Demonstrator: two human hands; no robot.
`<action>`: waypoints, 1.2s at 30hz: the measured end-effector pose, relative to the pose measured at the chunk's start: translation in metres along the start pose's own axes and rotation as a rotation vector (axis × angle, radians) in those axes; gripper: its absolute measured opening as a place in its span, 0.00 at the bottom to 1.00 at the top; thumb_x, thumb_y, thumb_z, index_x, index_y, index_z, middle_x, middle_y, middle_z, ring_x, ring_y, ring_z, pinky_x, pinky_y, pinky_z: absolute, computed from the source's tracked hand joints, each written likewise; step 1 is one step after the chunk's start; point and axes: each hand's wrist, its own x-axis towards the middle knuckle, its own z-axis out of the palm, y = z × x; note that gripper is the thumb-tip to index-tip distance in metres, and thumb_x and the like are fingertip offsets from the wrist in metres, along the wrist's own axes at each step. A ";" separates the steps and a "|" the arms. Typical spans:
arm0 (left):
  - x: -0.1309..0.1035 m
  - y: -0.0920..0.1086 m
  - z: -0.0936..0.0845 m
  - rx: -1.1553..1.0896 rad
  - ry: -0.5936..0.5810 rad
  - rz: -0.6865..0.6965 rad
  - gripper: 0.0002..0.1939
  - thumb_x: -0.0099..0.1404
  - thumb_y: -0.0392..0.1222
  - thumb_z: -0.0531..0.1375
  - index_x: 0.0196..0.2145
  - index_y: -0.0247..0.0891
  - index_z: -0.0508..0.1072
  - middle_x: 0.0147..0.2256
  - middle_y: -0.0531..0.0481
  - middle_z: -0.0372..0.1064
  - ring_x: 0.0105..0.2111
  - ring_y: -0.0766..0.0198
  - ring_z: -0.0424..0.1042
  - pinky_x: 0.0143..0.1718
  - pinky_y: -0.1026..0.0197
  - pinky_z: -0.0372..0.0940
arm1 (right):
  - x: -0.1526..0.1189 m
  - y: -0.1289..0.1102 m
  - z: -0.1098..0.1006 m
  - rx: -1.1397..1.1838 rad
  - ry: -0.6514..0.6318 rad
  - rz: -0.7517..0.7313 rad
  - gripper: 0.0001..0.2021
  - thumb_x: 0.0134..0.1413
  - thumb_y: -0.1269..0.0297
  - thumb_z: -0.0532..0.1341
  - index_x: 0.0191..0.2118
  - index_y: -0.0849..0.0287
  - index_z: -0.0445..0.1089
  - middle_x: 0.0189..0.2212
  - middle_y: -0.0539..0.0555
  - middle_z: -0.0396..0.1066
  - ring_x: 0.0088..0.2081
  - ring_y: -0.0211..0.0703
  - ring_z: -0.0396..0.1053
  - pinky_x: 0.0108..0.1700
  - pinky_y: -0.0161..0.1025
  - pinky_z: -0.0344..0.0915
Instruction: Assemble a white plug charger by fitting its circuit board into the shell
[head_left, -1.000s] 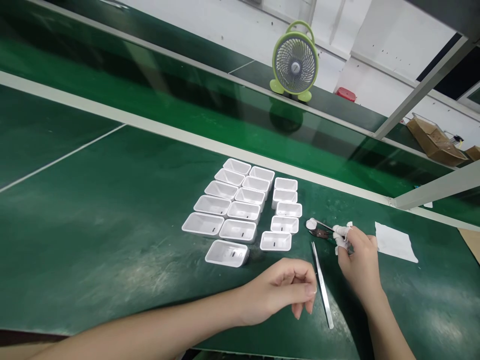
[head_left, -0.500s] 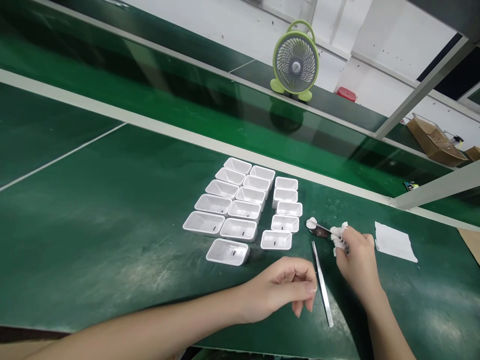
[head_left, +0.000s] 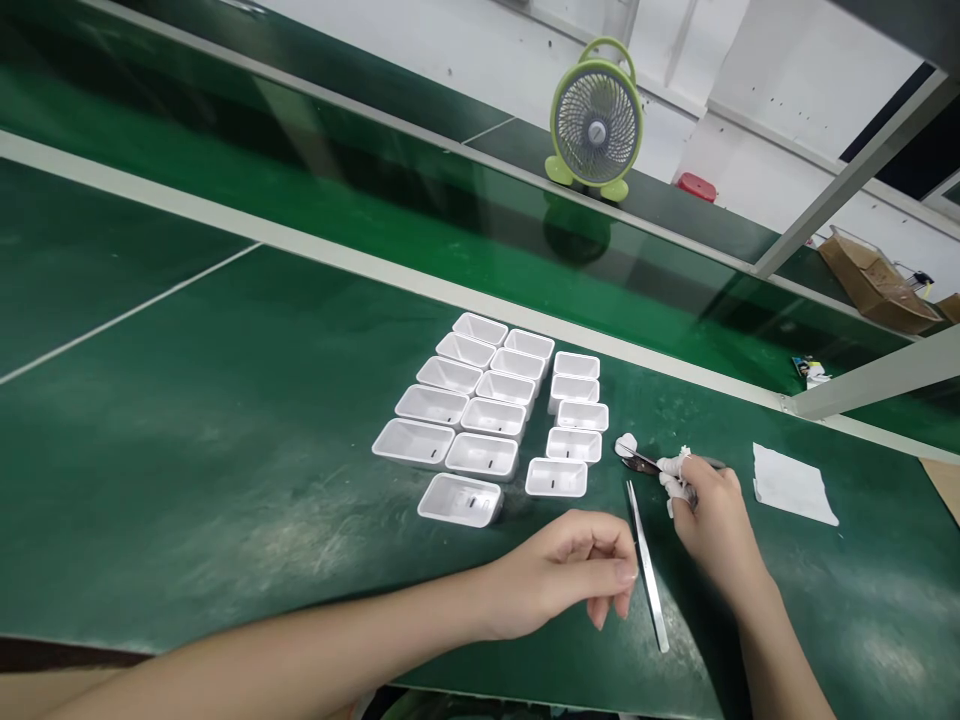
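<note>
My right hand is closed around a slim dark tool with a metal shaft; its exact kind is hard to make out. White coverings wrap the tips of the thumb and forefinger. At the tool's far end is a small round white piece. My left hand rests near the table's front with its fingers curled in and nothing visible in them. Just right of it lie steel tweezers. Several white plastic trays stand in rows farther left, many with a small dark mark inside.
A white paper sheet lies right of my right hand on the green table. A pale rail crosses behind the trays. On the shelf beyond are a green fan, a red object and a cardboard box.
The whole view has shifted slightly. Both hands keep nearly the same pose, and the trays and tweezers stay where they were on the table.
</note>
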 end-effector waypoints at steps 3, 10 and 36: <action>0.000 0.000 0.000 0.005 -0.002 0.005 0.30 0.57 0.68 0.64 0.28 0.33 0.69 0.26 0.49 0.69 0.23 0.69 0.66 0.28 0.67 0.61 | 0.000 0.000 -0.001 0.012 0.013 0.018 0.11 0.47 0.77 0.51 0.35 0.57 0.66 0.28 0.51 0.70 0.29 0.44 0.64 0.36 0.39 0.52; -0.001 0.002 0.002 0.228 0.065 0.027 0.22 0.63 0.59 0.60 0.29 0.35 0.68 0.28 0.50 0.66 0.26 0.66 0.64 0.31 0.64 0.61 | 0.001 0.003 -0.005 0.069 -0.030 0.075 0.11 0.48 0.75 0.52 0.36 0.57 0.66 0.27 0.51 0.69 0.28 0.44 0.63 0.35 0.40 0.55; -0.006 0.000 0.005 0.449 -0.032 0.034 0.13 0.63 0.49 0.59 0.29 0.36 0.71 0.31 0.50 0.68 0.30 0.65 0.66 0.31 0.64 0.62 | 0.004 0.017 -0.013 0.068 -0.139 0.073 0.18 0.52 0.76 0.50 0.46 0.54 0.67 0.39 0.54 0.74 0.37 0.46 0.70 0.38 0.40 0.60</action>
